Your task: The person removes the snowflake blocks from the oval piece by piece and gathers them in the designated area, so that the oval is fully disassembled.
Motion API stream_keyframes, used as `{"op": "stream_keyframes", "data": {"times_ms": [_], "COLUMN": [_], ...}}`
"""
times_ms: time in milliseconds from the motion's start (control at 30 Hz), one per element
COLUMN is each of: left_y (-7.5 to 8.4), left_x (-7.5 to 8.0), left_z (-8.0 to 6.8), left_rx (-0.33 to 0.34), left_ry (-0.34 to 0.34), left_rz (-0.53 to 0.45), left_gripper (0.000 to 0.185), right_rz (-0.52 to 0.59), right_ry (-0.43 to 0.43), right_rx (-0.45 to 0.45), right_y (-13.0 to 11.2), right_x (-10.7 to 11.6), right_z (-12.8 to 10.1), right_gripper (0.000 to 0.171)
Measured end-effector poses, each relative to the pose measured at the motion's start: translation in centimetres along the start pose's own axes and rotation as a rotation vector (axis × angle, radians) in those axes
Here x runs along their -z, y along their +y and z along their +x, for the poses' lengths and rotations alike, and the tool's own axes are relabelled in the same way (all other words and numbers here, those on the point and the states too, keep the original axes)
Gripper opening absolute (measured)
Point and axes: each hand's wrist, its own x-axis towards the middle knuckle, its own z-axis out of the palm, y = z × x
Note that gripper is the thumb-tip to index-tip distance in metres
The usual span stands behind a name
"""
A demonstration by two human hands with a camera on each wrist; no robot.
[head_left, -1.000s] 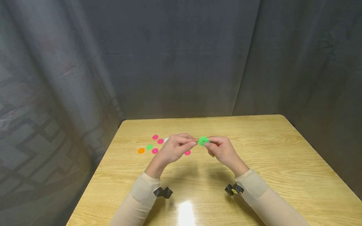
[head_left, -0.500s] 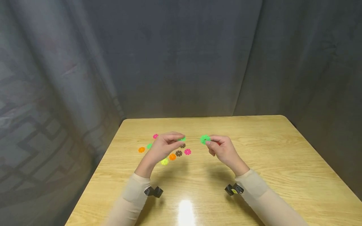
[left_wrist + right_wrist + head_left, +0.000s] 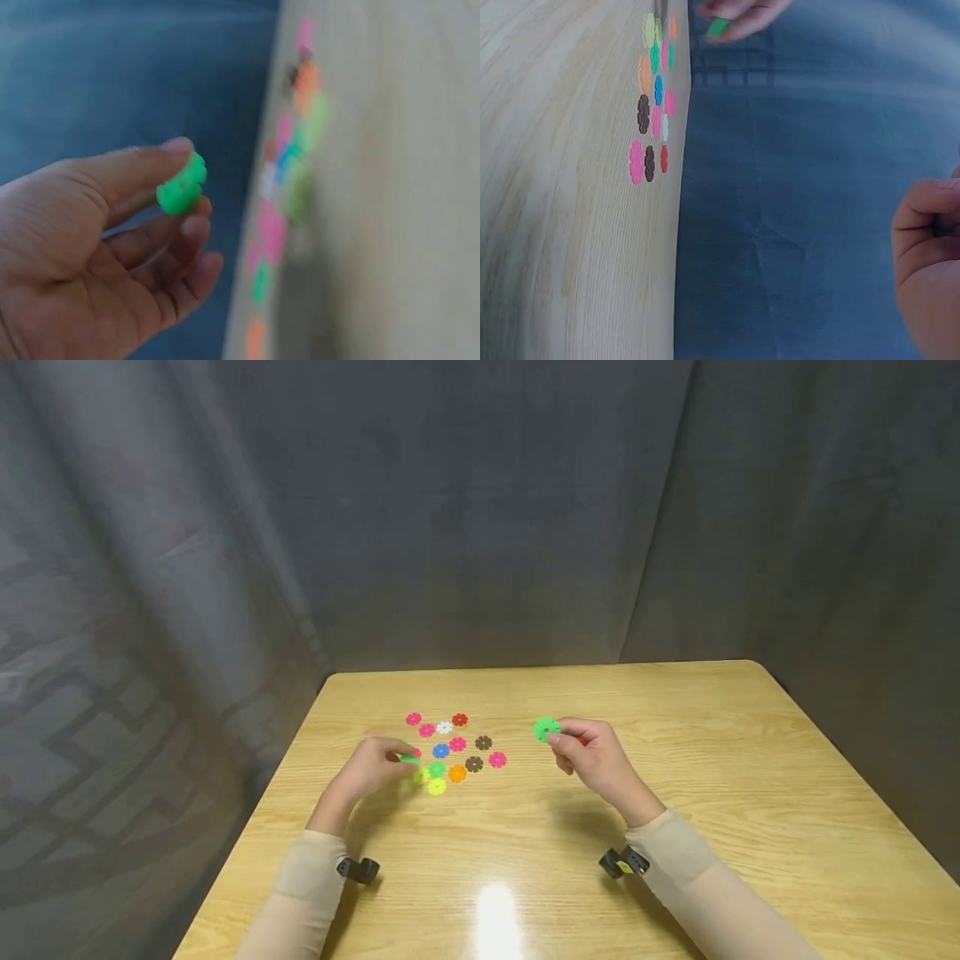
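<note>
My left hand (image 3: pixel 372 764) pinches a green notched flower-shaped disc (image 3: pixel 182 187) between thumb and fingertips. It hangs over the left side of the scattered discs, and the left wrist view shows it held above the table. My right hand (image 3: pixel 597 758) stays raised at the centre right, pinching another green notched disc (image 3: pixel 545 729) between thumb and index finger. Something red (image 3: pixel 581 741) shows among the right hand's fingers, mostly hidden. The right wrist view cuts that hand off at its edge, its discs out of sight.
Several notched discs lie flat left of centre on the wooden table (image 3: pixel 675 827), among them a blue disc (image 3: pixel 441 751), a white disc (image 3: pixel 444 727), an orange disc (image 3: pixel 457 773), a dark brown disc (image 3: pixel 474 764) and a pink disc (image 3: pixel 497 760). A grey curtain (image 3: pixel 480 527) hangs behind.
My left hand has drawn away from the right hand and travelled left over the loose discs with its green disc, lowering slightly. The right hand has stayed almost still with its green disc.
</note>
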Motion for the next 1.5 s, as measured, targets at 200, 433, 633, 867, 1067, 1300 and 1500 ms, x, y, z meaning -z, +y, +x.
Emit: {"op": "stream_keyframes", "data": {"times_ms": [200,433,633,867,1067,1300,1500], "left_y": [-2.8,-3.1,-3.2,-2.0,1.7,7.0,11.3], "left_x": [-1.0,-0.9,-0.5,0.1,-0.1,-0.6,-1.8], "left_z": [0.1,0.1,-0.2,-0.4,-0.1,-0.2,0.3], "left_rx": [0.061,0.039,0.046,0.031,-0.054,-0.210,-0.352], "left_ry": [-0.062,-0.058,-0.076,-0.064,-0.038,-0.034,-0.081], "left_rz": [0.093,0.124,0.163,0.152,0.087,-0.032,-0.199], "left_gripper": [0.022,0.028,0.034,0.037,0.031,0.021,0.018], "right_rz": [0.003,0.026,0.078,0.104,0.107,0.109,0.073], "right_ry": [-0.005,-0.002,-0.042,-0.044,-0.056,-0.070,-0.069], "right_rx": [-0.011,0.003,0.010,0.016,0.030,0.021,-0.014], "right_y": [0.1,-0.3,-0.6,-0.7,-0.8,-0.9,-0.7], "right_x": [0.0,0.0,-0.5,-0.6,-0.7,-0.5,-0.3], "right_z": [-0.3,-0.5,-0.6,-0.8,-0.7,-0.5,-0.1], "right_gripper": [0.013,0.014,0.014,0.013,0.014,0.014,0.014]}}
